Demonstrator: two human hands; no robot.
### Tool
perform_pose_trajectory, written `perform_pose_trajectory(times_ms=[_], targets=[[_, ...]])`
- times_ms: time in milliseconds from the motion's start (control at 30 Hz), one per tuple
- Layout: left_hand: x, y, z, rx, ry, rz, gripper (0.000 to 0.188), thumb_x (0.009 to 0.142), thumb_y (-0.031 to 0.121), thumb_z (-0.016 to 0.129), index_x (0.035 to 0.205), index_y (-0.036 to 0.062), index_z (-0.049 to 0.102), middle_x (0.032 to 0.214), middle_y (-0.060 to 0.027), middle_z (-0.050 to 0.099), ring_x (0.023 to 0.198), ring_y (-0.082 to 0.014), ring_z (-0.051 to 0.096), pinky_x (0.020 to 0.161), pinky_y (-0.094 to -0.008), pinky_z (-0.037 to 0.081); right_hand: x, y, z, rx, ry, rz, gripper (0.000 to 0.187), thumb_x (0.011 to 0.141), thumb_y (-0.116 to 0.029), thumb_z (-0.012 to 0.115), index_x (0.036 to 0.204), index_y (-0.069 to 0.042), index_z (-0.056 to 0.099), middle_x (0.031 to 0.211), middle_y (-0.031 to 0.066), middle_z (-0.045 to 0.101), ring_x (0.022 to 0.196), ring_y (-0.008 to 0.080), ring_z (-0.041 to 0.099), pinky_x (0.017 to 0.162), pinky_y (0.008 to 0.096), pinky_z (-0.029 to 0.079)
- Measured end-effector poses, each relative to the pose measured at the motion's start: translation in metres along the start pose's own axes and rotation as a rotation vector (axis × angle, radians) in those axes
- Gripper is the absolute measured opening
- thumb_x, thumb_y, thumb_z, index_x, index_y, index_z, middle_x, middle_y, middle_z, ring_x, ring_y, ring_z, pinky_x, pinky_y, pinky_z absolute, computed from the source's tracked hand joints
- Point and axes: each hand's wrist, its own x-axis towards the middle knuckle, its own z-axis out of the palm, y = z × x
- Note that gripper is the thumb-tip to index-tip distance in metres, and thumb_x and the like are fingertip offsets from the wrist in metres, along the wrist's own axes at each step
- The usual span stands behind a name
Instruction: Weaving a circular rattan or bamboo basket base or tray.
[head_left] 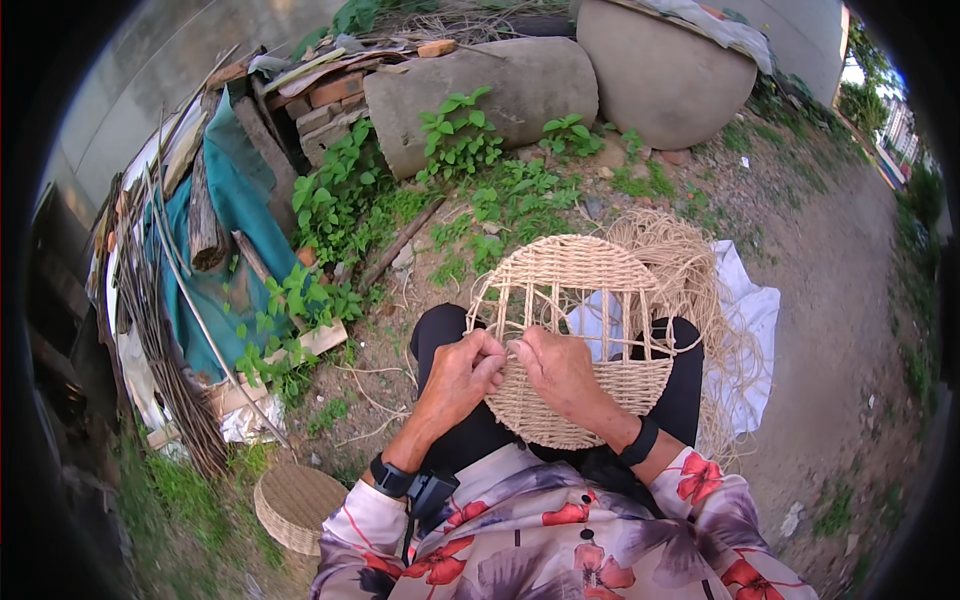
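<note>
A round panel woven from pale straw cord (590, 412) rests across my knees. Its top and bottom are tightly woven, while bare upright cords cross an open band in the middle. My left hand (472, 372) is closed in a pinch at the panel's left edge, thumb and forefinger on a strand of cord. Close beside it, my right hand (556, 368) also pinches cord, its wrist crossing the lower weave. The fingers mostly hide the strand itself. A big tangle of loose straw cord (675, 255) lies just beyond the panel, to the right.
White cloth (750, 330) lies under the tangle on the dirt. A round woven piece (297, 500) sits on the ground at lower left. Bundled sticks (150, 330), a green tarp (215, 240), planks and bricks are piled left. A concrete pipe (490, 105) and large jar (665, 75) stand ahead.
</note>
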Motion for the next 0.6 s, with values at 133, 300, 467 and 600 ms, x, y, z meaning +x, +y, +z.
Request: perform_pose_trajectory(times_ms=[133,300,467,600], targets=[[-0.003,-0.004,0.005,0.134,0.066,0.154,0.003,0.09,-0.003,0.059,0.093,-0.0029,0.058,0.075,-0.0102,0.064,0.067,-0.0156,0.067,0.059,-0.0279,0.054,0.007,-0.002,0.001,-0.127,-0.047,0.06,0.035,0.095,-0.033,0.057,0.078,-0.003,0.063,0.062,0.0198,0.061,0.061,0.0366,0.063,0.056,0.0474,0.049],[-0.001,-0.002,0.008,0.2,0.085,0.19,0.006,0.086,-0.001,0.061,0.092,-0.0029,0.06,0.076,-0.0142,0.065,0.069,-0.0232,0.068,0.062,-0.0335,0.053,0.008,0.006,0.005,0.01,-0.005,0.011,0.034,0.096,-0.028,0.056,0.076,-0.003,0.064,0.064,0.0204,0.059,0.06,0.0391,0.06,0.055,0.0464,0.045],[0.007,-0.004,0.006,0.266,0.086,0.169,0.007,0.085,0.003,0.062,0.089,-0.003,0.064,0.075,-0.0167,0.065,0.068,-0.0277,0.066,0.063,-0.0364,0.051,0.007,0.005,-0.006,0.217,0.019,0.001,0.026,0.095,-0.024,0.056,0.084,-0.002,0.065,0.07,0.0184,0.062,0.065,0.0366,0.062,0.061,0.0442,0.048],[0.009,-0.005,0.003,0.333,0.056,0.248,0.008,0.09,0.002,0.062,0.088,-0.0046,0.065,0.07,-0.0072,0.065,0.06,-0.012,0.063,0.056,-0.0277,0.053,0.008,0.014,-0.006,0.377,0.032,-0.172,0.013,0.091,-0.014,0.059,0.09,-0.001,0.062,0.074,0.0178,0.063,0.069,0.036,0.063,0.064,0.0427,0.05]])
